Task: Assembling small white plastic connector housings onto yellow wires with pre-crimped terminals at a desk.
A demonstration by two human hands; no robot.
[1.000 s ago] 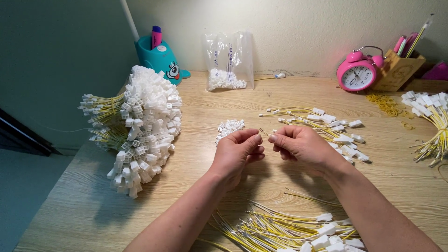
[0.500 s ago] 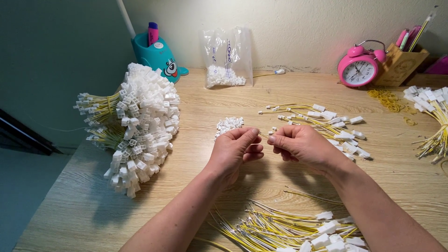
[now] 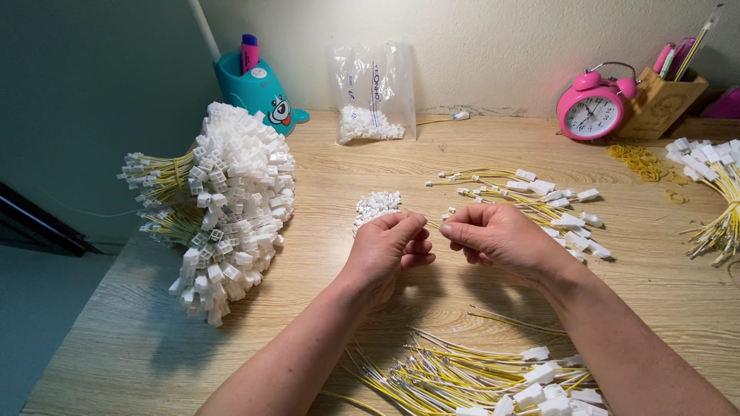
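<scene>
My left hand (image 3: 389,248) and my right hand (image 3: 502,237) meet fingertip to fingertip above the middle of the wooden desk (image 3: 324,177). Both are pinched shut. A thin yellow wire (image 3: 434,225) shows in the small gap between them, running into my right fingers. My left fingertips close on a small white piece, mostly hidden, like the connectors close by. Just beyond my left hand lies a little pile of loose white connectors (image 3: 376,206). Loose yellow wires with white plugs (image 3: 539,194) lie spread behind my right hand.
A big heap of bundled wires with white plugs (image 3: 231,202) fills the left. More yellow wires (image 3: 478,377) lie at the front edge and another bundle (image 3: 713,189) at the right. At the back stand a plastic bag (image 3: 371,92), teal pen holder (image 3: 254,91), pink alarm clock (image 3: 592,114) and wooden pen box (image 3: 659,100).
Both hands stay together at the same spot, with only small finger movement. The view has shifted slightly.
</scene>
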